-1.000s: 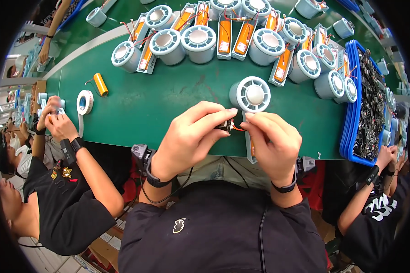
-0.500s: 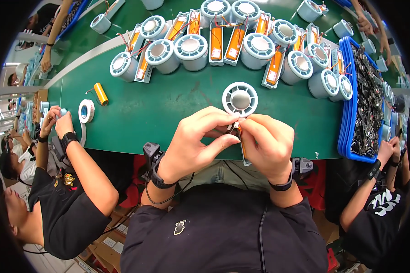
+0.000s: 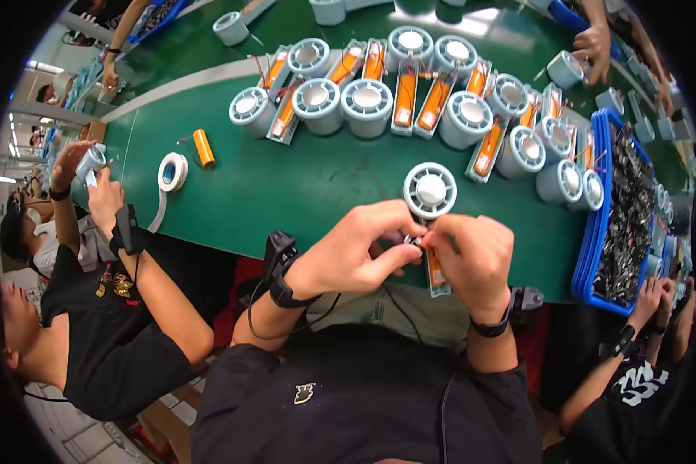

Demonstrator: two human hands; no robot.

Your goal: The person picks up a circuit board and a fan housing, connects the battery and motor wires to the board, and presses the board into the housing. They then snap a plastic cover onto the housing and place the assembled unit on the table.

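In front of me lies a light-blue fan-like unit (image 3: pixel 429 188) with a round slotted head, its handle towards me. Part of an orange battery (image 3: pixel 436 267) shows in that handle, beside my right fingers. My left hand (image 3: pixel 357 246) comes from the left, thumb and forefinger pinched on a small wire connector (image 3: pixel 414 241) just below the head. Opposite it, my right hand (image 3: pixel 475 251) pinches at the same wires, its fingertips almost touching the left ones. The fingers partly hide the connector and wires, and their exact fit cannot be made out.
Similar units (image 3: pixel 367 104) with orange batteries stand in an arc beyond. Left of my hands lie a loose orange battery (image 3: pixel 203 148) and a white tape roll (image 3: pixel 172 172). Stacked blue trays (image 3: pixel 588 255) of dark small parts are at right. Co-workers sit on both sides.
The view has shifted, so the table appears lower and to the right. Both my hands stay pinched at the wires, and more of the battery in the handle shows. The left co-worker's hands have moved.
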